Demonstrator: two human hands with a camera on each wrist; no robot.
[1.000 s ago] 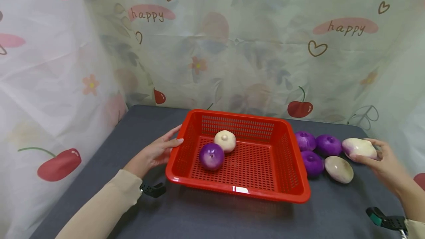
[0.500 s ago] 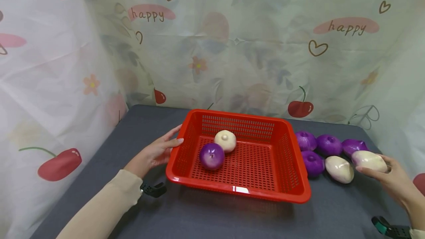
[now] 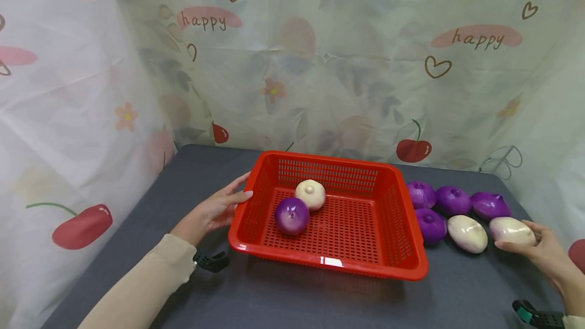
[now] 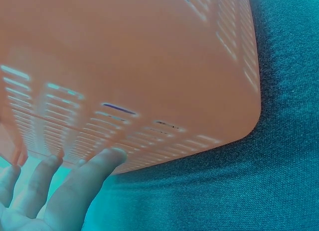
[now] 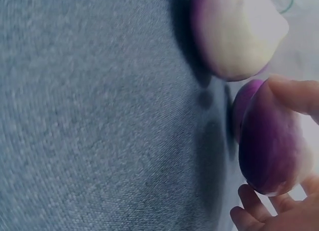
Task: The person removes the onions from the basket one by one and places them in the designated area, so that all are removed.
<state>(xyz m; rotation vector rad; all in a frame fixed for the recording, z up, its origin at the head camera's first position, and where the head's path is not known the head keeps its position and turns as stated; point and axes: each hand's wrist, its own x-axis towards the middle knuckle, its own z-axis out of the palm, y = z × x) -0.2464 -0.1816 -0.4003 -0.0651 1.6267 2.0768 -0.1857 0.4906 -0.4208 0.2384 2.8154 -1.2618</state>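
Note:
In the head view my right hand (image 3: 550, 255) holds a white onion (image 3: 512, 231) tinged with purple, thumb on one side and fingers on the other. The right wrist view shows this onion's purple side (image 5: 269, 141), with a dark shadow on the cloth beside it. Just left of it lies another white onion (image 3: 467, 234). My left hand (image 3: 215, 208) touches the left outer side of a red plastic basket (image 3: 326, 263), its fingers extended against the slotted wall in the left wrist view. Inside the basket sit a purple onion (image 3: 291, 216) and a white onion (image 3: 310, 195), touching.
Several purple onions, including a pointed one (image 3: 490, 205) and a rounder one (image 3: 452, 200), lie in a group right of the basket. Dark grey cloth (image 3: 283, 298) covers the table. A printed curtain (image 3: 347, 80) hangs behind and at both sides.
My right hand has brought the white onion toward the near right and lower, beside the other white onion, uncovering the pointed purple onion. The left hand and basket stay put.

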